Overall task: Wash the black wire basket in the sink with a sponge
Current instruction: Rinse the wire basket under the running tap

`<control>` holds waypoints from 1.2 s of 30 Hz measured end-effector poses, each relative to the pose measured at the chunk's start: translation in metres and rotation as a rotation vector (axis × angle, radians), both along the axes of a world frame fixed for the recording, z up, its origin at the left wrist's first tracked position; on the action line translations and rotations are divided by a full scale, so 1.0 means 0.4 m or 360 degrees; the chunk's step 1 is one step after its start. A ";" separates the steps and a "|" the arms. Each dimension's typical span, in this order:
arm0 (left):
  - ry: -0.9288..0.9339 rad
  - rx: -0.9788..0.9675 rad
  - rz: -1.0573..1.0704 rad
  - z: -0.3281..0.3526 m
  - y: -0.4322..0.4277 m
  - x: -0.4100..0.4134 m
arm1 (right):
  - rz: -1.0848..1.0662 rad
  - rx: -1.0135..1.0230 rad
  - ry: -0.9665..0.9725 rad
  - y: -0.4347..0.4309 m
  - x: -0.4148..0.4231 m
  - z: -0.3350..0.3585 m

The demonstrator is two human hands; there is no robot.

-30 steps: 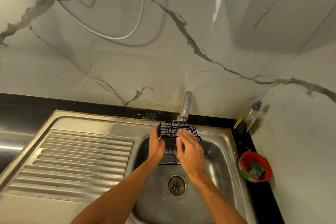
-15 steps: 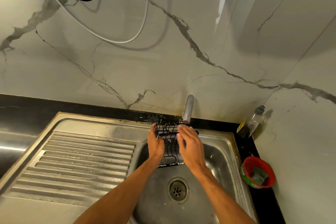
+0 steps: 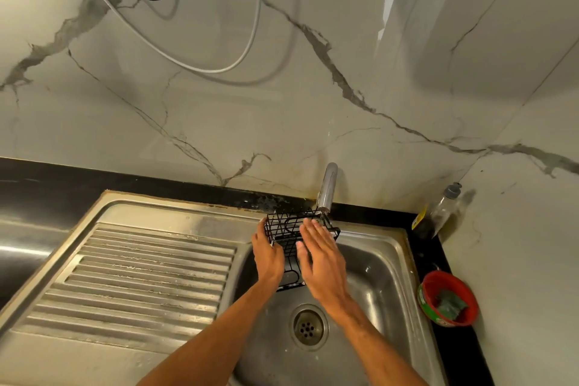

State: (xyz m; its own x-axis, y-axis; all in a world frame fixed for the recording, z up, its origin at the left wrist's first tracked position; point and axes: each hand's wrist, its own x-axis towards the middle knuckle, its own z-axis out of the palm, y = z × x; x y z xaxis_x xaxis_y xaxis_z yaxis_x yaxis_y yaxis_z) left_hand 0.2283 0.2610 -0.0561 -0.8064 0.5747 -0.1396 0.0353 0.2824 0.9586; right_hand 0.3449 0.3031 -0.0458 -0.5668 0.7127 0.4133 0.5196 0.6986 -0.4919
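Observation:
The black wire basket (image 3: 286, 229) is held up over the steel sink (image 3: 369, 263), right under the spout of the tap (image 3: 327, 186). My left hand (image 3: 266, 255) grips the basket's left side. My right hand (image 3: 319, 257) lies flat with its fingers spread against the basket's right side, rubbing the wires; no sponge shows in it. A dark green sponge (image 3: 451, 305) sits in a red bowl (image 3: 448, 279) on the counter to the right of the sink.
The sink's drain (image 3: 308, 327) lies below my hands. A ribbed steel drainboard (image 3: 141, 282) stretches to the left. A clear plastic bottle (image 3: 443, 211) stands in the back right corner. Black and white cables (image 3: 219, 67) hang on the marble wall.
The basket has tilted a little and stays under the tap. My right hand has slid along the basket's right side. The view has shifted slightly.

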 end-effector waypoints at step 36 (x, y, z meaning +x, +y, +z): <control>0.0315 -0.0132 -0.0820 -0.002 0.043 0.020 | 0.0213 -0.0275 -0.0720 0.048 -0.014 0.091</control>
